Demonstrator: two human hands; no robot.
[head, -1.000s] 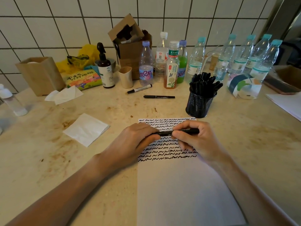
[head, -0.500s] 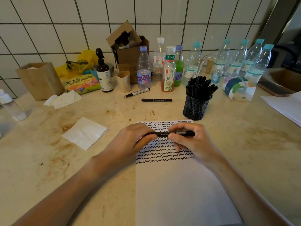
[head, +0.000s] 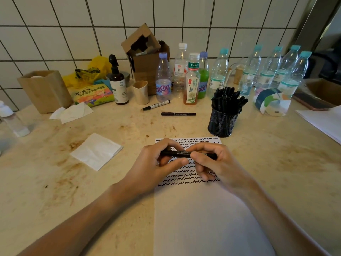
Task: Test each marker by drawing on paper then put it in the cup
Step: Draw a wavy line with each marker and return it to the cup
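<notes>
Left hand: the left hand (head: 155, 163) is seen over the near-left part of the written rows, its fingers and thumb curled round the left end of the marker (head: 186, 153).
Marker in hand: a slim black marker with a band of small pale print is held level, left to right, just above the paper (head: 203, 218); whether its cap is on cannot be told, as both ends are hidden in the fingers.
Right hand: the right hand (head: 212, 163) is closed on the right half of the same marker, thumb and forefinger pinching the barrel.
Step in hand: judged from the two-handed grip, a cap is being pulled off or pushed on; which of the two cannot be told.
Next move: if uncapping, a short squiggle is called for on the blank paper below the last row; if capping, the marker is to be carried far and right to the cup (head: 222, 122).
Paper: many rows of black wavy strokes are seen on its far part, with the near part blank.
Cup: a black mesh cup, crowded with black markers, stands on the surface (head: 276, 163) just beyond the paper's far-right corner.
Loose markers: a white-barrelled marker (head: 156, 105) and a black pen (head: 178, 114) lie on the surface, far of the paper and left of the cup, untested as far as can be judged.
</notes>
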